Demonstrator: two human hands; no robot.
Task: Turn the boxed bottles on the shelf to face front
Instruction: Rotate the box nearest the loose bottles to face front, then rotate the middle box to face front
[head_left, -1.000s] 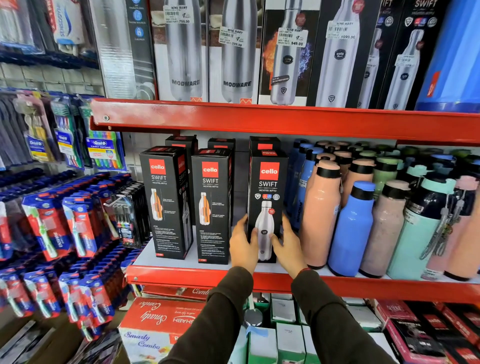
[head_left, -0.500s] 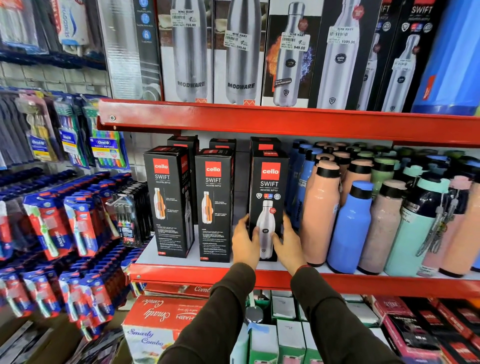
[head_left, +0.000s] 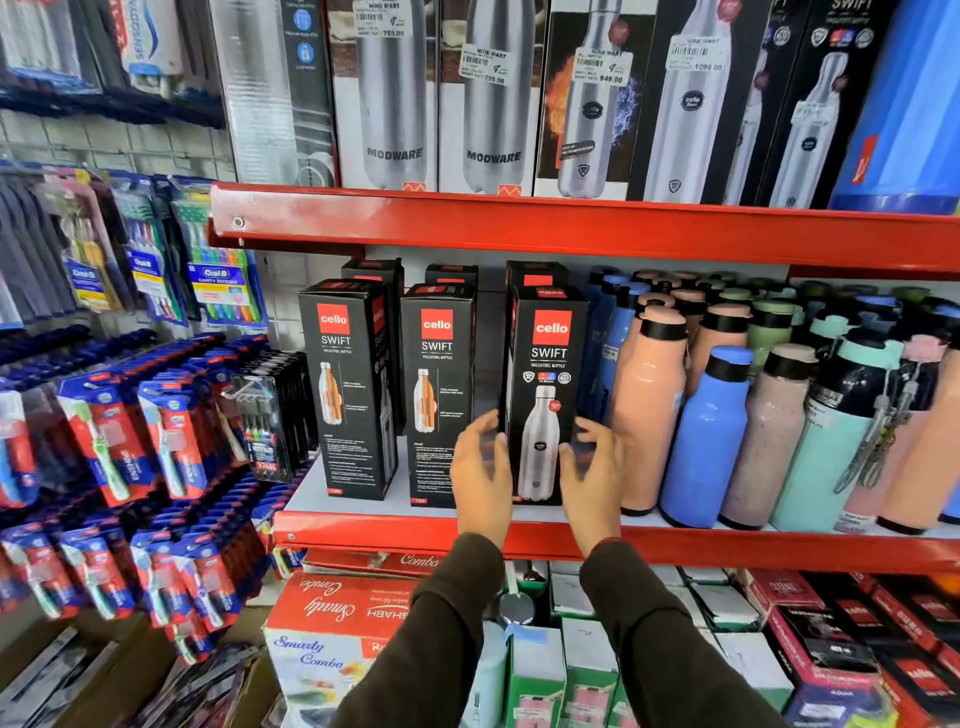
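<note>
**Hands flank a front-facing bottle box on the red shelf**

Hands frame the rightmost boxed bottle (head_left: 545, 395): the left hand (head_left: 480, 470) and right hand (head_left: 592, 467) sit either side of its lower half, fingers spread and blurred, so whether they grip or merely touch it cannot be told. That box stands upright at the shelf (head_left: 675, 543) edge, steel-bottle panel forward. Two neighbouring boxes (head_left: 353, 389) to its left show a different, orange-bottle panel and probably need turning next. Loose bottles (head_left: 706, 436) crowd the right, leaving little room.

The red shelf (head_left: 395, 530) carries three black boxes (head_left: 439, 395) upright at its front. Bare bottles (head_left: 706, 436) crowd its right side.
</note>
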